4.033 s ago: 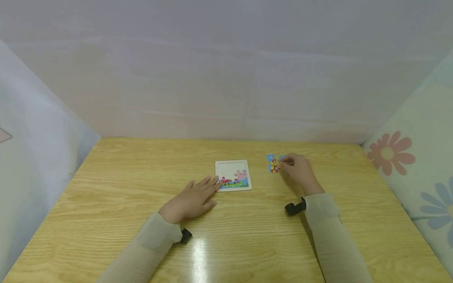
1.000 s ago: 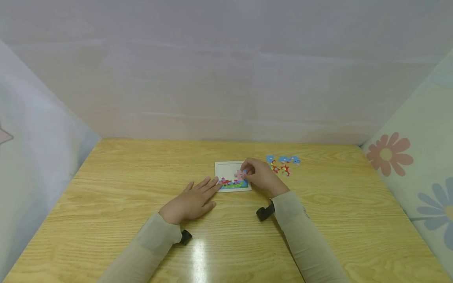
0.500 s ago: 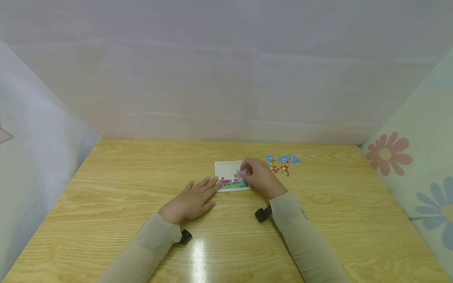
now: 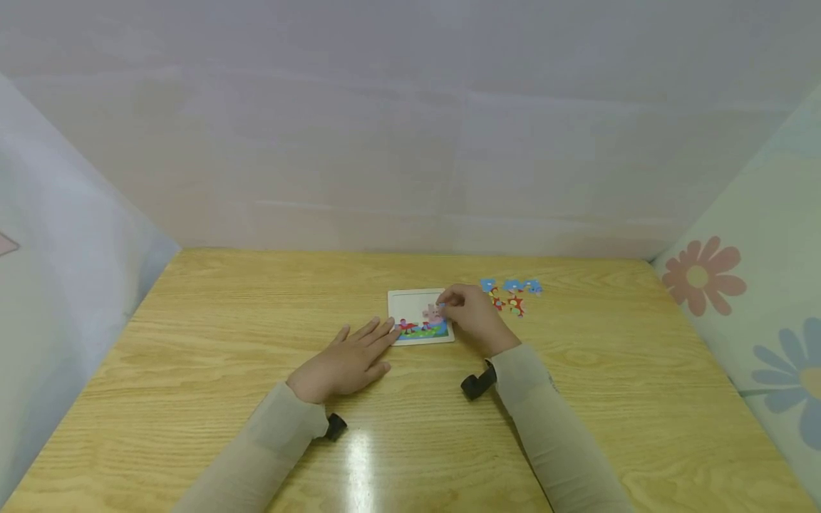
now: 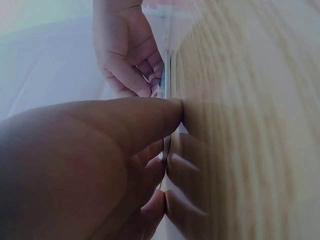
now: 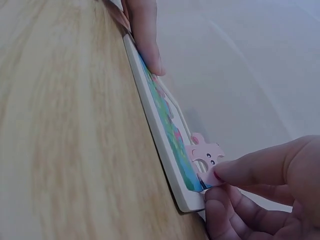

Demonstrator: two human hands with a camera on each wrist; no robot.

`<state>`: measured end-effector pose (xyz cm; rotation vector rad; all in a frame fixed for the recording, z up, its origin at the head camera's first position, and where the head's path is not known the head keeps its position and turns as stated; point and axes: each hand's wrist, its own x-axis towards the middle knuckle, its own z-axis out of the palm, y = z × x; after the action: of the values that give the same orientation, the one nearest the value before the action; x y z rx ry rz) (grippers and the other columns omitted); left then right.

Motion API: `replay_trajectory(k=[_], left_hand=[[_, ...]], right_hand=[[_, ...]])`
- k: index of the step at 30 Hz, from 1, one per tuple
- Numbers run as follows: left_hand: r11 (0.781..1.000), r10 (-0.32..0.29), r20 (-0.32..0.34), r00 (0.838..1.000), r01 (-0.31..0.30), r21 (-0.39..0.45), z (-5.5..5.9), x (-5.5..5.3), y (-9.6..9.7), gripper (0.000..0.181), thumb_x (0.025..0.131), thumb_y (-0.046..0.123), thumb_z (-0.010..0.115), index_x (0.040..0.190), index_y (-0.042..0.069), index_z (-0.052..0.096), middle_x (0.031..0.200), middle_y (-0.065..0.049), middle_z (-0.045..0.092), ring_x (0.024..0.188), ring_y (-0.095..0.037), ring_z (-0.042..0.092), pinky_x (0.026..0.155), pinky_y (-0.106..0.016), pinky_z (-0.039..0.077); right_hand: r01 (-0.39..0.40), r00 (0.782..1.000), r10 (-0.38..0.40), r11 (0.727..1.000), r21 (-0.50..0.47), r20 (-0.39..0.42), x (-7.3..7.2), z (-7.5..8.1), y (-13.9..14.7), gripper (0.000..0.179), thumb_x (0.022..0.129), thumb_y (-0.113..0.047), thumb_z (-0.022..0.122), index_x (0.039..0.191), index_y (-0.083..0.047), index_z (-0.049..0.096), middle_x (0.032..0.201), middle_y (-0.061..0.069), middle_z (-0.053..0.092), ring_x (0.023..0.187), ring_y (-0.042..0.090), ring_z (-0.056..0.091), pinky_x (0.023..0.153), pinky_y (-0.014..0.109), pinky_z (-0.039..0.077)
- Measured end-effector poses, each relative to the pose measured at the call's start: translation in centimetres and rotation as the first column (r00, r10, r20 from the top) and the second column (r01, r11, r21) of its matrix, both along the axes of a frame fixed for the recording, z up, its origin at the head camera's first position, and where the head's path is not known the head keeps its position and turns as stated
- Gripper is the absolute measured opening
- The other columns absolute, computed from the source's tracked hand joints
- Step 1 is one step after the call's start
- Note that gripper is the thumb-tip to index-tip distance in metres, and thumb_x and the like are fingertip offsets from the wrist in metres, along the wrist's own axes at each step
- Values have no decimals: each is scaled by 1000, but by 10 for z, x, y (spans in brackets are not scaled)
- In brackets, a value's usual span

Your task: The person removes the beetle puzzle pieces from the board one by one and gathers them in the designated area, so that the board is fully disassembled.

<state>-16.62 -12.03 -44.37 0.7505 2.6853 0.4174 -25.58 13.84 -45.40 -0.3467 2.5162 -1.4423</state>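
A white-framed puzzle tray (image 4: 420, 292) lies on the table, with green, blue and red picture pieces (image 4: 413, 330) along its near side. My left hand (image 4: 346, 362) lies palm down with straight fingers, its fingertips resting on the tray's left edge. At the tray's right side, my right hand (image 4: 477, 317) pinches a pink puzzle piece (image 6: 205, 155) with a pig's face between thumb and fingers. In the right wrist view this piece stands tilted up from the tray; its right end is hidden by the thumb. The left wrist view shows both hands edge-on at the tray.
Several loose puzzle pieces (image 4: 515, 303), blue and red-yellow, lie on the wooden table (image 4: 256, 292) to the right of the tray. A pale wall (image 4: 410, 164) rises behind the table, and printed panels (image 4: 763, 313) stand at the sides.
Four seconds ago my right hand was at the loose pieces. Since then it has come left to the tray and pinches the pig-face piece there. My left hand has stayed in place.
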Motion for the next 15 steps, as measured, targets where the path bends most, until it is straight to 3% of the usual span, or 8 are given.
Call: replay_trajectory(k=[8, 15], left_hand=[[1000, 5, -5, 1000, -5, 9, 1, 0, 0, 61, 109, 36, 46, 162, 14, 26, 170, -4, 14, 156, -30, 10, 119, -67, 10], [1000, 1, -10, 1000, -1, 14, 2, 1, 0, 61, 109, 36, 46, 162, 13, 27, 169, -6, 16, 155, -32, 12, 119, -68, 10]], right_hand=[[71, 996, -70, 997, -33, 52, 1, 1, -2, 11, 97, -7, 66, 102, -3, 75, 100, 10, 71, 82, 20, 65, 74, 32, 56], [116, 991, -110, 990, -80, 79, -2, 0, -1, 16, 100, -6, 62, 104, 1, 76, 116, 15, 71, 81, 18, 67, 74, 30, 58]])
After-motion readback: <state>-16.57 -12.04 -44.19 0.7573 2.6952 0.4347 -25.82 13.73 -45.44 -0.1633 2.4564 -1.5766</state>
